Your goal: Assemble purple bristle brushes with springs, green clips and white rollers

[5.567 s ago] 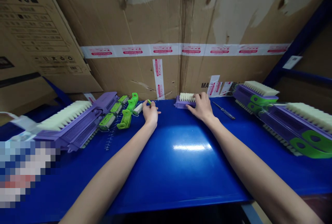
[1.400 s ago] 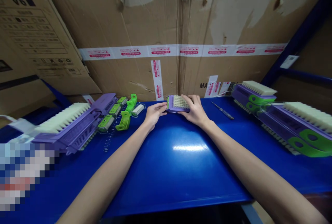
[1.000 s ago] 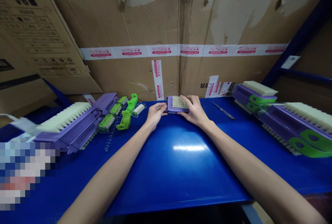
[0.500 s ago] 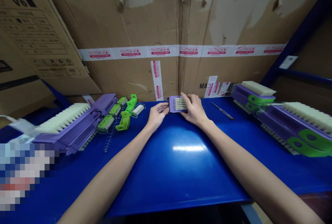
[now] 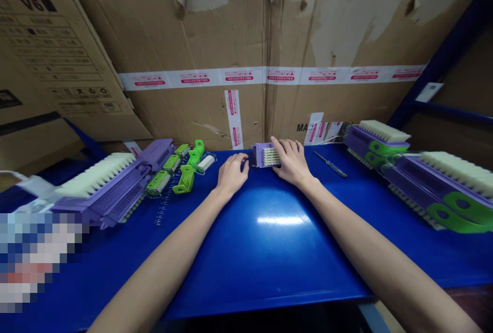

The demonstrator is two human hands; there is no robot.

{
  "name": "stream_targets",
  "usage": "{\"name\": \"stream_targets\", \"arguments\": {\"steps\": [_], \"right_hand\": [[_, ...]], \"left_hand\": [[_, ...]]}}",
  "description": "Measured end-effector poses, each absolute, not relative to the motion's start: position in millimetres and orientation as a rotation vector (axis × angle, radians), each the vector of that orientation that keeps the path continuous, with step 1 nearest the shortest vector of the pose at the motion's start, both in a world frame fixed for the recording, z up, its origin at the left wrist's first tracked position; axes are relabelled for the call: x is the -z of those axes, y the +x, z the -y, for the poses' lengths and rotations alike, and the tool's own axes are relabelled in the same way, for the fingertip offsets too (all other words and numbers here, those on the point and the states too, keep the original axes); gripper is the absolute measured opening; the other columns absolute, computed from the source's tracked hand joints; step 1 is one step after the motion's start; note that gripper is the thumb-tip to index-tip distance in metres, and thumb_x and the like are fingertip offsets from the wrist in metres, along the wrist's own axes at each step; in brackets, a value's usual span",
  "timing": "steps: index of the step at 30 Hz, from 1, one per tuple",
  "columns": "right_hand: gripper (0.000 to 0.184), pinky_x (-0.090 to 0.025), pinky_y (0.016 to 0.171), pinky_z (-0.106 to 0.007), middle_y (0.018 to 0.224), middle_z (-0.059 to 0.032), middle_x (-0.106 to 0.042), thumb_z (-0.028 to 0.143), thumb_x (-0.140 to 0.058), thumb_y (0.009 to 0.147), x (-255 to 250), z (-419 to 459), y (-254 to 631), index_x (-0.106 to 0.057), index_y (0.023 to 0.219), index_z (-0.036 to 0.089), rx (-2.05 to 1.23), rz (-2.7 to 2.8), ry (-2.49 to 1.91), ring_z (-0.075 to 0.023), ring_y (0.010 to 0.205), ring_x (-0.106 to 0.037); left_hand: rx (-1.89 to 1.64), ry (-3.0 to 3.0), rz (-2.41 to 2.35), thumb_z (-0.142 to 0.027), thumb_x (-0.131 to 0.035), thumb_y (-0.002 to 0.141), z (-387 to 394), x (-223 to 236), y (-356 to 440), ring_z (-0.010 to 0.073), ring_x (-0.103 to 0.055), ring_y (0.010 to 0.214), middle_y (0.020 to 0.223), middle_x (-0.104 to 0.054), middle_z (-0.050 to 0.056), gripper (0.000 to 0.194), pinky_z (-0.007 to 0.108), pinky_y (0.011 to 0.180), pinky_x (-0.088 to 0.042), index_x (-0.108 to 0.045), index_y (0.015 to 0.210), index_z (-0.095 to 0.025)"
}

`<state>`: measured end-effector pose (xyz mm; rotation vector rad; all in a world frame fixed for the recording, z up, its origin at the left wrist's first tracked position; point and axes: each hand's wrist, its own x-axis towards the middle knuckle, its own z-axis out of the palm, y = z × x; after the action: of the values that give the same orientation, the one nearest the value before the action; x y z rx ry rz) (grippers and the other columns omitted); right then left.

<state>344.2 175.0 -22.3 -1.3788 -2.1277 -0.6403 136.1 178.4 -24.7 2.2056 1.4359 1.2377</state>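
A small purple brush [image 5: 271, 156] with rows of pale bristles facing me lies at the back of the blue table, close to the cardboard. My right hand [image 5: 291, 162] grips its right end, fingers over the top and thumb below, covering that part. Just left of the brush, my left hand [image 5: 232, 174] is apart from it, fingers curved and a gap between thumb and fingertips. Nothing shows in that hand. Farther left lie green clips [image 5: 184, 179] and a small white block [image 5: 205, 164].
Purple brush housings [image 5: 111, 194] stand at the left, beside several green-topped parts [image 5: 157, 183] and a loose spring [image 5: 164, 207]. A screwdriver [image 5: 334, 166] lies right of my right hand. More purple-and-green brush units [image 5: 431, 184] stand at the right. Cardboard [image 5: 192, 107] walls the back.
My left hand has let go of the brush's left end and drawn back slightly left. The brush has shifted a little to the right in my right hand.
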Motion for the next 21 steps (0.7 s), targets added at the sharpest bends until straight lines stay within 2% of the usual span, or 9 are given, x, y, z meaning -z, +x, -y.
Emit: {"name": "stream_targets", "arguments": {"steps": [3,6,10,15,18,21], "right_hand": [[0.079,-0.026,0.104,-0.053,0.130,-0.0188,-0.050,0.024,-0.060,0.073,22.2,-174.9,345.4,-0.030,0.144,0.011,0.638,2.110,-1.394,-0.0340,0.120,-0.041],[0.078,-0.026,0.103,-0.052,0.132,-0.0186,-0.050,0.022,-0.058,0.073,22.1,-175.0,345.9,-0.029,0.145,0.011,0.623,2.116,-1.385,-0.0332,0.121,-0.041],[0.078,-0.026,0.102,-0.052,0.134,-0.0181,-0.049,0.020,-0.057,0.073,22.2,-175.2,346.1,-0.028,0.145,0.013,0.606,2.136,-1.362,-0.0332,0.122,-0.041],[0.079,-0.027,0.102,-0.050,0.136,-0.0173,-0.047,0.022,-0.057,0.073,20.2,-173.2,347.4,-0.027,0.146,0.013,0.595,2.152,-1.369,-0.0326,0.124,-0.040],[0.080,-0.027,0.101,-0.049,0.136,-0.0175,-0.048,0.023,-0.057,0.073,18.8,-172.1,348.2,-0.027,0.146,0.013,0.576,2.162,-1.355,-0.0328,0.123,-0.040],[0.079,-0.026,0.101,-0.048,0.135,-0.0171,-0.048,0.023,-0.057,0.074,18.2,-172.0,348.8,-0.028,0.146,0.013,0.569,2.175,-1.348,-0.0324,0.123,-0.040]], "left_hand": [[-0.932,2.592,-1.699,-0.021,-0.046,0.087,-173.2,13.9,130.6,0.0281,-0.056,0.099,0.099,-0.065,0.014,0.024,0.038,0.086,-0.044,-0.065,0.101,-0.016],[-0.640,2.735,-1.915,-0.024,-0.041,0.090,-168.7,0.4,127.5,0.0302,-0.055,0.098,0.098,-0.063,0.018,0.028,0.037,0.080,-0.045,-0.064,0.101,-0.013],[-0.588,2.702,-2.090,-0.025,-0.038,0.090,-166.1,-13.7,121.2,0.0331,-0.055,0.100,0.099,-0.061,0.021,0.032,0.040,0.079,-0.044,-0.063,0.102,-0.010],[-0.532,2.537,-2.317,-0.022,-0.043,0.086,-165.0,-25.8,105.4,0.0394,-0.055,0.100,0.098,-0.061,0.028,0.031,0.045,0.077,-0.044,-0.062,0.101,-0.004],[-0.448,2.378,-2.487,-0.022,-0.054,0.079,-163.5,-34.6,91.5,0.0422,-0.055,0.102,0.100,-0.062,0.029,0.030,0.047,0.077,-0.044,-0.063,0.102,-0.005],[-0.334,2.178,-2.596,-0.023,-0.057,0.076,-162.5,-45.1,76.2,0.0417,-0.057,0.104,0.105,-0.063,0.029,0.032,0.047,0.080,-0.044,-0.065,0.102,-0.005]]}}
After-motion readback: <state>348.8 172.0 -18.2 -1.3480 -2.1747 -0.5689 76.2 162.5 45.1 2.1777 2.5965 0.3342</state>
